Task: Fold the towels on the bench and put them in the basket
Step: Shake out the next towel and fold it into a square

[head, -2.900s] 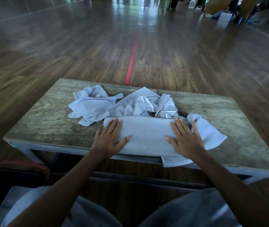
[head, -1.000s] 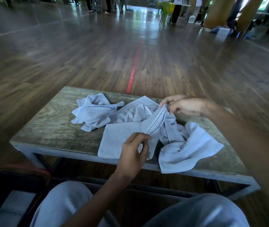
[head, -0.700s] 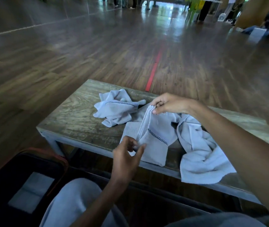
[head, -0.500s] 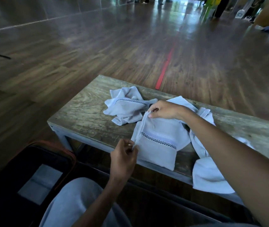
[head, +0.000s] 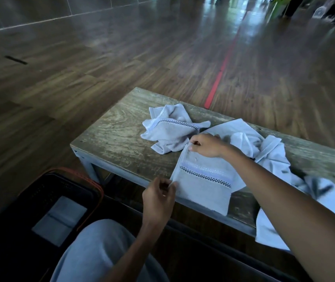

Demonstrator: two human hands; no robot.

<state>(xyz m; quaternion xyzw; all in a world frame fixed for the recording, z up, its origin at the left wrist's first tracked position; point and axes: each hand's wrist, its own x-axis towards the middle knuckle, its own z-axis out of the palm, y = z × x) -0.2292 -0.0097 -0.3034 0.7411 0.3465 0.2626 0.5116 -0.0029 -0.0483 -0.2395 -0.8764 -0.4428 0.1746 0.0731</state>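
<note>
The view has swung left, bringing the basket (head: 46, 200) into the lower left. At centre, the left hand (head: 158, 197) pinches the folded towel (head: 201, 184)'s near corner while the right hand (head: 207, 145) pinches its far corner on the worktop (head: 113, 139). Folding looks done; next, carry it left into the basket.

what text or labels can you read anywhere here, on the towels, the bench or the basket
None: no readable words, numbers or brand marks show.
The folded towel held by the left hand and right hand bears only a checkered woven band, no lettering.
The crumpled towel has the same band, no text.
The bench and basket show no label.
Background objects are too blurred to read.
</note>
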